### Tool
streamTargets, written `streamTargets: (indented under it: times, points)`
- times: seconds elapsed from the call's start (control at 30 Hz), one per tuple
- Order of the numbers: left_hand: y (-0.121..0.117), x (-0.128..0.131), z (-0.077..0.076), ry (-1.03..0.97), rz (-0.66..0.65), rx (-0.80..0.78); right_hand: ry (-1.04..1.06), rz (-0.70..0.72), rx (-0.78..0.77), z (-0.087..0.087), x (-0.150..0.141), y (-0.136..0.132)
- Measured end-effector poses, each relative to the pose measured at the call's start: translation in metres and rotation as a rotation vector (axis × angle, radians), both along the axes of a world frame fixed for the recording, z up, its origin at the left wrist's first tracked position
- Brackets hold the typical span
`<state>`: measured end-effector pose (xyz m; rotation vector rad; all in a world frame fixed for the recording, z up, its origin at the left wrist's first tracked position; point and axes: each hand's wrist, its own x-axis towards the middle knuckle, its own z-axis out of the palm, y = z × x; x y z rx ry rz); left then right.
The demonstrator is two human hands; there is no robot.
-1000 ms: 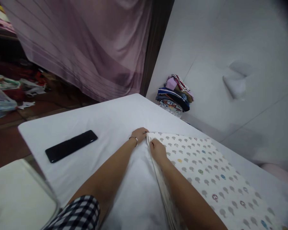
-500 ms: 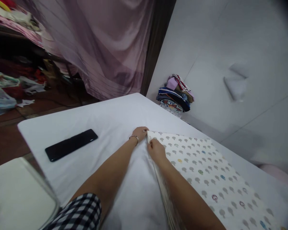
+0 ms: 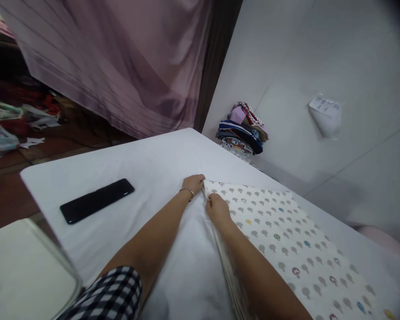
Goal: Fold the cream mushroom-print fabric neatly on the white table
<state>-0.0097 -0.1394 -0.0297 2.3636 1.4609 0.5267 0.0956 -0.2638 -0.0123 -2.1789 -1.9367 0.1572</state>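
A stack of white fabric (image 3: 270, 226), printed with grey mushroom-like shapes and a few coloured ones, lies on the white-covered table (image 3: 160, 155). Its layered edge runs down the near left side. My left hand (image 3: 194, 181), with a bracelet at the wrist, pinches the far left corner of the fabric. Just nearer to me, my right hand (image 3: 218, 209) is closed on the same layered edge, thumb on top. The fingertips of both hands are partly hidden by the cloth.
A black phone (image 3: 97, 201) lies on the table at the left. Folded clothes (image 3: 242, 131) are stacked beyond the far edge, by the wall. A pink curtain (image 3: 136, 66) hangs behind. A pale, rounded panel (image 3: 26, 271) stands at the near left.
The view has shifted slightly, and the wall paper shows more sharply. Both hands keep their places on the fabric edge, with hardly any movement.
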Motion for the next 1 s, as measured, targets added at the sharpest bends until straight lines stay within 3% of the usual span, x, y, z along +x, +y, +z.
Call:
streamTargets:
  times: [0.17, 0.47, 1.0]
  points:
    - [0.0021, -0.0014, 0.0002, 0.045, -0.068, 0.039, -0.053, -0.009, 0.003, -0.0030, -0.0009, -0.0008]
    - [0.0024, -0.0013, 0.0010, 0.049, -0.078, 0.038, -0.262, 0.037, -0.036, -0.0008, -0.0031, 0.0019]
    - [0.0030, -0.0005, 0.0008, -0.001, -0.059, -0.010, -0.295, 0.092, -0.115, 0.0023, -0.0072, 0.0019]
